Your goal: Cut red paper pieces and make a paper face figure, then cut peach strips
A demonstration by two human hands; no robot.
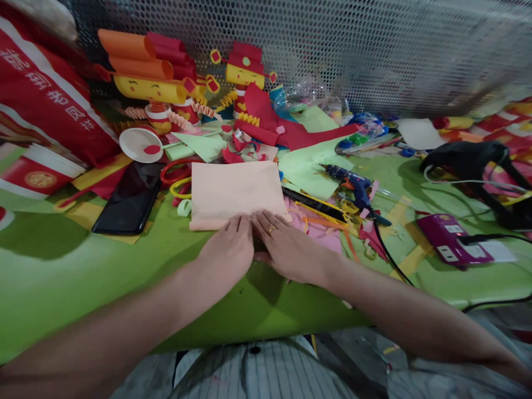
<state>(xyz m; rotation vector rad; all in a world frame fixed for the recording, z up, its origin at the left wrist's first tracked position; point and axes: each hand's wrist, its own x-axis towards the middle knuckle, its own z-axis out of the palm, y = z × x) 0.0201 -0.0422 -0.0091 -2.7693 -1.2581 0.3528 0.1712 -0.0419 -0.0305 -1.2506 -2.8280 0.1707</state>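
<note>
A pale pink sheet of paper lies on the green table, its near edge folded or rolled over in a narrow strip. My left hand rests flat on that near edge, fingers stretched out. Beside it, my right hand, with a ring on one finger, also lies with extended fingers on the edge. The fingertips of both hands nearly meet at the middle of the fold. Red and yellow scissor handles stick out at the sheet's left side.
A black phone and paper cup are left. Paper figures stand behind. To the right are a cutter, glue gun, paper scraps and a purple power socket with cables. The green table's edge is near me.
</note>
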